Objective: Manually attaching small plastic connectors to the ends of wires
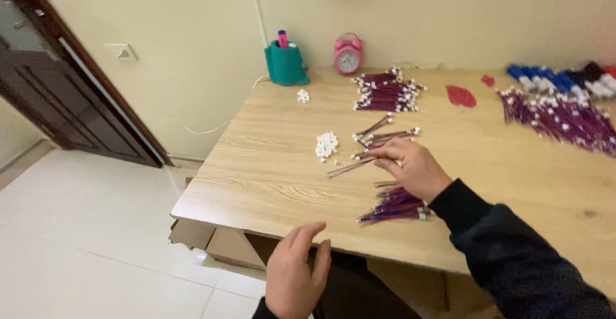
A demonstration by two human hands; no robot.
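Right hand (pixel 410 168) is flat on the tabletop (pixel 269 178), fingers reaching left and pinched on a thin red-blue wire lead (pixel 350 166). Just under its wrist: a loose bundle of the same leads (pixel 394 205), touching the hand. Just beyond the fingertips: a few more leads with white end plugs (pixel 385 133), and a small pile of white connector housings (pixel 326 144) to their left.

Left hand (pixel 296 277) hangs off the near tabletop edge, fingers loosely spread, holding nothing, well apart from the right hand.

Farther out past the right hand: a stacked bundle of leads (pixel 386 92), a pink alarm clock (pixel 348 54), and a teal pen holder (pixel 285 63). Far right: a large spread of leads (pixel 564 117).
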